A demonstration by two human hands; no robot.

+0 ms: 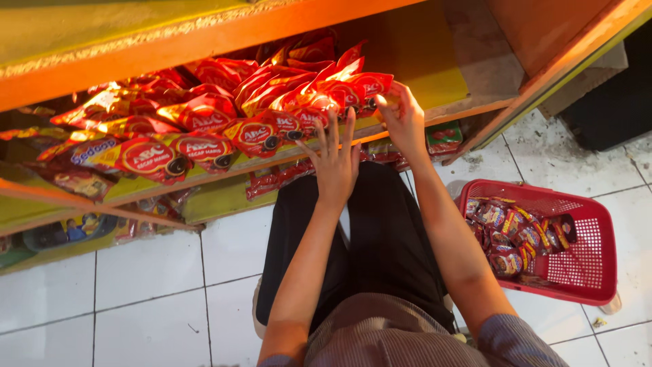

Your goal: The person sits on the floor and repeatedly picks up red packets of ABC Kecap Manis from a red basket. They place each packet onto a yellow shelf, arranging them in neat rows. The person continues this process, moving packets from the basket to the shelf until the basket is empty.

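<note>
Left hand (335, 158) spread wide, fingers straight and apart, fingertips touching the red sachets (272, 112) at the front edge of the orange shelf (204, 175), gripping nothing. Right hand (402, 117) reaching a little higher, thumb and fingers pinched around one red sachet (367, 87) at the right end of the row, just beside the bare yellow stretch of shelf board. Sachets lying in overlapping rows along the shelf, glossy red and yellow, tilted toward the front. More red packets (278, 178) tucked on the lower shelf, just under the orange edge. Red plastic basket (592, 272) on the white tiled floor (142, 285), to the right of the black-clad knees, holding a heap of red packets (517, 234) in its left half. Dark gap beside the shelf unit at far right
</note>
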